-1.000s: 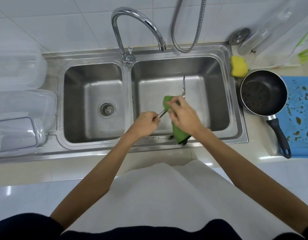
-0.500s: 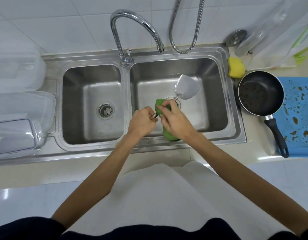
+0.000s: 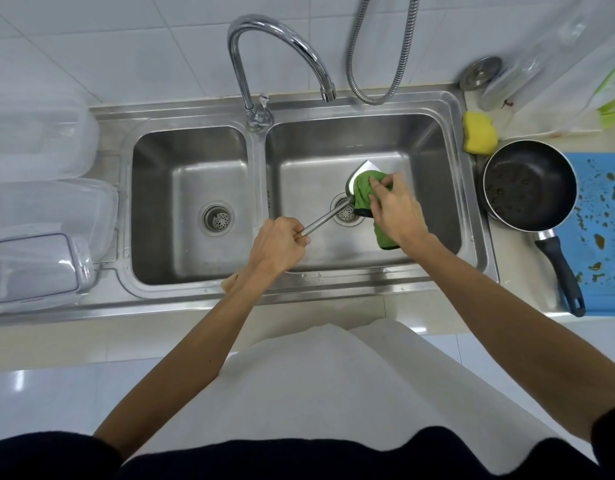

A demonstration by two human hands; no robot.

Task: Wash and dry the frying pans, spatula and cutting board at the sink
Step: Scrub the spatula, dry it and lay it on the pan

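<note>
Currently, the spatula [image 3: 325, 220] is at centre frame over the right basin of the sink [image 3: 434, 161], with its handle end clenched in the left grip [image 3: 278, 247]. Its blade is wrapped in the green cloth [image 3: 364, 188], which the right grip [image 3: 396, 209] pinches against the metal. The spatula appears rigid, light and probably slippery when wet, so take hold at the handle end, clear of the thin blade edge; the cloth is soft and conforms to the blade.
</note>
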